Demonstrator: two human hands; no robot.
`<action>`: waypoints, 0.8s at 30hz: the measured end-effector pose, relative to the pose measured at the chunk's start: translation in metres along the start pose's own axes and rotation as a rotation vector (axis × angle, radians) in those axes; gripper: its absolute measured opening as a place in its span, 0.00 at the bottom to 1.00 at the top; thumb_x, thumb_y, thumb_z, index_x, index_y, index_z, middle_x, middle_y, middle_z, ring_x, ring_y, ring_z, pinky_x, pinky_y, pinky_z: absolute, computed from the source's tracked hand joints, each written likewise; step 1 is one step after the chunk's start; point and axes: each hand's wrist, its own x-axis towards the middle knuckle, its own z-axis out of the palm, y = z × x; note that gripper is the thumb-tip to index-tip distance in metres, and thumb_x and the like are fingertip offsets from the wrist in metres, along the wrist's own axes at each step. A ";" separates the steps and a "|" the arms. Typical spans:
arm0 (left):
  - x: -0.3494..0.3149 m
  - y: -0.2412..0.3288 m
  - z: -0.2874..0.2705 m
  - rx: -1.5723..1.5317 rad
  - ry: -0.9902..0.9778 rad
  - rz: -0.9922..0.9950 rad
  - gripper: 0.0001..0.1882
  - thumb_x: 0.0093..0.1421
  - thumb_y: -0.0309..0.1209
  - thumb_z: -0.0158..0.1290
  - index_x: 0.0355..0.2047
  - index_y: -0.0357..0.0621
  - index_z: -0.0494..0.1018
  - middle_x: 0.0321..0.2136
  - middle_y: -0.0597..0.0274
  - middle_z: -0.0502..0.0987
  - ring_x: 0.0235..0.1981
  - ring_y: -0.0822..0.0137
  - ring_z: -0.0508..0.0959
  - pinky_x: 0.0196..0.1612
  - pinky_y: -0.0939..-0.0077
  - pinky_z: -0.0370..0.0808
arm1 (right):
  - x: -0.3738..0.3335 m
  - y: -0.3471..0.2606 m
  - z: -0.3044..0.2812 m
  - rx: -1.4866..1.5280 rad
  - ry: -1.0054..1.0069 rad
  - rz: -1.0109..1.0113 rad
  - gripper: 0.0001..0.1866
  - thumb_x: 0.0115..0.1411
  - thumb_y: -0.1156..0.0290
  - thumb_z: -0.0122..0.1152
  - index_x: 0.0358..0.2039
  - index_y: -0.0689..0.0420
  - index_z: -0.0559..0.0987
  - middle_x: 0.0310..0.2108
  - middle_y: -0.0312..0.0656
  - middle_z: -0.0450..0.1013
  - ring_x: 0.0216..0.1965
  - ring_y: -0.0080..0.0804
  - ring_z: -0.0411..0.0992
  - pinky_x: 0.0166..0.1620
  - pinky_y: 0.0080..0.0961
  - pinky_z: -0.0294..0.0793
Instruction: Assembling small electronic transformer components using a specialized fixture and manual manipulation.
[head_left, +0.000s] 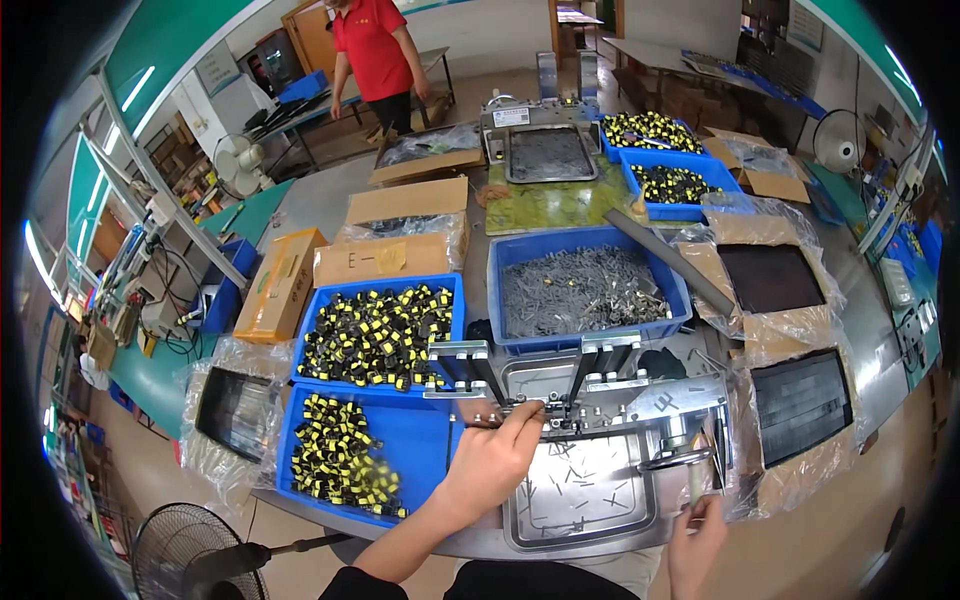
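My left hand (487, 468) reaches to the middle of a metal bench fixture (640, 402), thumb and fingertips pinched together at its centre. Whatever sits between those fingertips is too small to make out. My right hand (698, 545) is closed around the lower end of a pale upright handle (697, 482) at the fixture's right end, beside a dark ring (675, 459). Under the fixture lies a metal tray (583, 490) with several thin loose strips in it. Left of my left hand, a blue bin (420, 440) holds a heap of small black-and-yellow parts (335, 455).
Another blue bin (456, 300) of black-and-yellow parts stands behind the first. A larger blue bin (505, 325) holds grey metal pieces. Plastic-lined cartons (800, 405) flank the right side. A floor fan (195, 555) stands lower left. A person in red (372, 50) stands beyond the bench.
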 end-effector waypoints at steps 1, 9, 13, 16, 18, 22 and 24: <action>0.000 0.000 0.001 -0.001 0.001 0.001 0.10 0.56 0.19 0.57 0.39 0.36 0.77 0.45 0.55 0.81 0.24 0.58 0.83 0.24 0.69 0.80 | -0.005 -0.006 0.004 -0.028 -0.119 0.031 0.07 0.60 0.85 0.54 0.32 0.62 0.65 0.27 0.40 0.63 0.24 0.25 0.63 0.29 0.25 0.66; -0.001 -0.003 0.000 -0.014 0.009 0.009 0.09 0.55 0.19 0.57 0.38 0.33 0.77 0.44 0.54 0.81 0.23 0.59 0.83 0.24 0.69 0.79 | -0.010 -0.029 -0.007 0.108 -0.052 -0.036 0.07 0.60 0.85 0.54 0.33 0.63 0.65 0.27 0.42 0.64 0.26 0.27 0.67 0.31 0.26 0.69; 0.002 -0.002 0.002 0.001 0.024 0.024 0.08 0.55 0.19 0.57 0.37 0.33 0.77 0.44 0.54 0.82 0.22 0.60 0.82 0.23 0.71 0.78 | 0.001 -0.009 -0.001 -0.013 -0.031 0.089 0.06 0.62 0.82 0.55 0.33 0.62 0.66 0.24 0.42 0.64 0.26 0.28 0.68 0.32 0.28 0.70; 0.002 -0.003 0.004 -0.003 0.037 0.043 0.07 0.56 0.20 0.57 0.37 0.33 0.77 0.43 0.55 0.82 0.22 0.61 0.82 0.22 0.71 0.78 | -0.014 -0.018 0.016 -0.072 -0.195 0.061 0.06 0.62 0.81 0.55 0.32 0.61 0.66 0.24 0.43 0.65 0.25 0.31 0.69 0.35 0.29 0.72; 0.003 -0.004 0.005 -0.006 0.031 0.026 0.07 0.57 0.20 0.57 0.37 0.34 0.77 0.43 0.55 0.82 0.21 0.61 0.81 0.22 0.71 0.78 | -0.017 -0.019 0.016 -0.087 -0.313 0.039 0.07 0.62 0.80 0.55 0.32 0.61 0.66 0.24 0.43 0.65 0.25 0.31 0.69 0.36 0.29 0.73; -0.001 -0.007 0.007 0.019 0.070 0.049 0.07 0.57 0.21 0.56 0.37 0.34 0.78 0.44 0.55 0.82 0.21 0.62 0.81 0.22 0.72 0.78 | -0.013 -0.022 -0.004 -0.033 -0.046 -0.149 0.08 0.64 0.81 0.55 0.34 0.61 0.64 0.28 0.37 0.59 0.29 0.26 0.65 0.35 0.25 0.69; 0.000 -0.006 0.007 0.016 0.062 0.041 0.08 0.56 0.21 0.56 0.38 0.34 0.78 0.45 0.55 0.81 0.21 0.63 0.81 0.22 0.73 0.77 | -0.008 -0.015 -0.002 -0.079 -0.008 -0.081 0.07 0.64 0.81 0.54 0.34 0.61 0.64 0.28 0.37 0.59 0.29 0.27 0.64 0.33 0.25 0.67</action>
